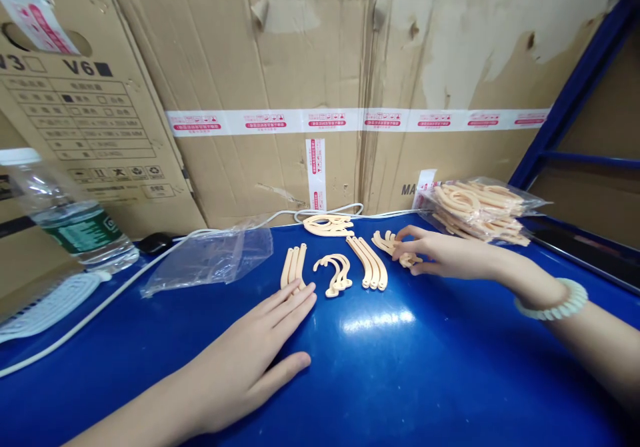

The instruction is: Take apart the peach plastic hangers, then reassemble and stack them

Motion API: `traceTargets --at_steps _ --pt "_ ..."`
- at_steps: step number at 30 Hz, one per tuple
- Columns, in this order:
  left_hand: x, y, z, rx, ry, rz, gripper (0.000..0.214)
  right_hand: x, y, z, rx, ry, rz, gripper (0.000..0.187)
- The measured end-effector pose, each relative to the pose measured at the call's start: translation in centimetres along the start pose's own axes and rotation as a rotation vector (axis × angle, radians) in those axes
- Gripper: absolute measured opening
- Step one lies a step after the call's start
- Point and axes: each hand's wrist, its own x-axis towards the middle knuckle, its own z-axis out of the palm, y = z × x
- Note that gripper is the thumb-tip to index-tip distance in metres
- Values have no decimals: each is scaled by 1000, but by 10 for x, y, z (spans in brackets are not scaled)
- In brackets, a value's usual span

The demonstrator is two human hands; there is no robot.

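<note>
My left hand (260, 347) lies open and flat, its fingertips over the lower ends of a row of beige plastic strips (294, 264). At the right, my right hand (440, 252) curls its fingers and thumb around a small group of curved beige plastic pieces (384, 242), partly hidden by the fingers. Between the hands, several beige hooks (341, 270) lie nested together. Beside them is a row of long, curved beige strips with holes at their ends (367, 264). Behind these lies another group of curved beige pieces (327, 225).
Clear bags of beige parts (477, 207) are piled at the back right, near a dark flat device (590, 254). A clear plastic bag (210, 257), a white cable (95, 310), a water bottle (75, 217) and a pale blue slotted object (55, 300) are left. Cardboard (270, 174) stands behind.
</note>
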Motion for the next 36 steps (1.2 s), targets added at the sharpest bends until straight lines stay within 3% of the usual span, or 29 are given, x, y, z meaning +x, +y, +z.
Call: traceTargets --at_steps 6,12,22,25,32,36 --pt "-1 0 1 33 19 -10 58 5 12 1 58 22 50 29" --pt "4 -12 -6 3 -61 52 61 7 22 4 37 86 61 30" --pt "1 -4 2 26 123 -7 50 -2 0 2 -82 89 164 55" --pt "1 -4 0 41 138 -5 46 -2 0 0 -104 86 154 50" --pt "6 -2 -5 19 190 18 34 -1 -5 -3 -199 269 116 37" --pt "8 -3 -8 -39 191 -58 16 1 -20 -2 -199 259 98 34"
